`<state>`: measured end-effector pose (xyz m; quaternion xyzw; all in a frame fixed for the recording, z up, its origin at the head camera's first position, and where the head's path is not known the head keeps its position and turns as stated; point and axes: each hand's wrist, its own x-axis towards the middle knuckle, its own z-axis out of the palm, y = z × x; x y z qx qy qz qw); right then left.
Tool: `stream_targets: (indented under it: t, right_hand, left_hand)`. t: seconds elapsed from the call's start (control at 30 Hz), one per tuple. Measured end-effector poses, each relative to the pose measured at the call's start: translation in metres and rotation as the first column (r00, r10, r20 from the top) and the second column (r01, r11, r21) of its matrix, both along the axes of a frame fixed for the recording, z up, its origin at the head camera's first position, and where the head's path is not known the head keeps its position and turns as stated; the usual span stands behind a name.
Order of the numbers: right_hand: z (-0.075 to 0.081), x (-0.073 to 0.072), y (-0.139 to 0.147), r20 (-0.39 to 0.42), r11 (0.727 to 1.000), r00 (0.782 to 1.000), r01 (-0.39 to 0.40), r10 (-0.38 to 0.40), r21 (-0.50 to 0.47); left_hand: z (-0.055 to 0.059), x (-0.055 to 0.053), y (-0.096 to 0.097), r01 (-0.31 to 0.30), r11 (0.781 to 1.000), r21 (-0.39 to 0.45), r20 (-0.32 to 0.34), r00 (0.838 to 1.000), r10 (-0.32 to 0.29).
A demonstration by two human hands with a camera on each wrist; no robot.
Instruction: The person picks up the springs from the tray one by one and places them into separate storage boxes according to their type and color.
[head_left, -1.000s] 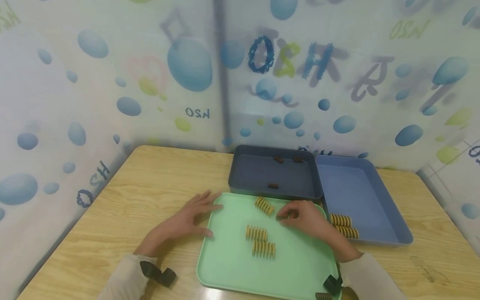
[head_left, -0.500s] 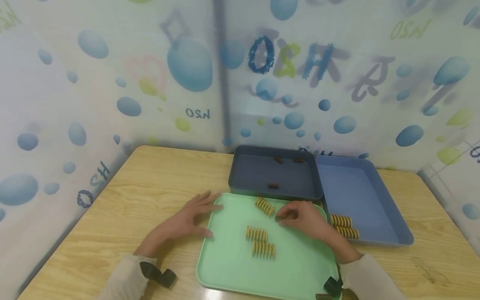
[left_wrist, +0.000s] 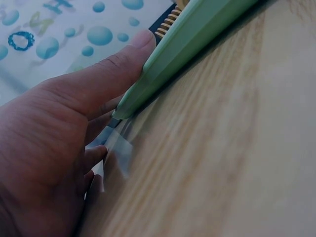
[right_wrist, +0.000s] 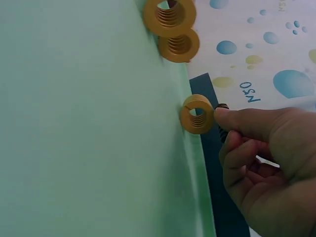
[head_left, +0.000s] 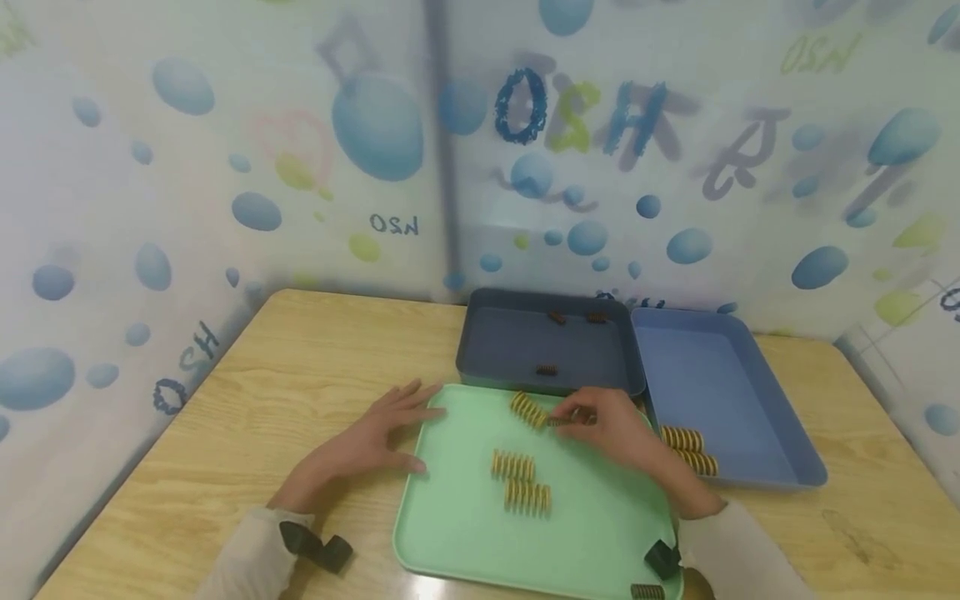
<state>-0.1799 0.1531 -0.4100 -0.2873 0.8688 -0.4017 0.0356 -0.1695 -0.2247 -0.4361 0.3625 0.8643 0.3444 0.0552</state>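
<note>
My right hand (head_left: 611,427) pinches a small dark coil spring (right_wrist: 223,134) between thumb and fingertips, above the far part of the green tray (head_left: 585,537). Just left of it lies a slanted yellow coil spring (head_left: 528,410). Two more yellow springs (head_left: 527,497) lie touching or nearly so near the tray's middle. Another dark spring (head_left: 647,592) is at the tray's near right corner. My left hand (head_left: 375,437) rests at the tray's left edge with fingers spread, its thumb against the rim in the left wrist view.
Behind the green tray stands a dark grey-blue tray (head_left: 510,342) with three small dark springs. To its right is a lighter blue tray (head_left: 720,375), where two yellow springs (head_left: 682,439) lie at the near left corner. A patterned wall (head_left: 300,125) backs the wooden table (head_left: 322,350).
My right hand has moved slightly up and away from me with the dark spring, which was lying at the green tray's surface before. The left hand stays in place.
</note>
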Motion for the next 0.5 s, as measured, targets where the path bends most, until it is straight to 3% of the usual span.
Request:
stream_targets:
  t: [0.23, 0.5]
  right_hand:
    - [0.016, -0.008, -0.006, 0.009, 1.0, 1.0, -0.009, 0.01, -0.018]
    - [0.027, -0.027, -0.013, 0.027, 0.999, 0.999, 0.045, -0.045, -0.028]
  left_hand:
    - [-0.003, 0.001, -0.002, -0.005, 1.0, 0.009, -0.012, 1.0, 0.005]
    - [-0.004, -0.002, -0.002, -0.001, 1.0, 0.0, -0.006, 1.0, 0.001]
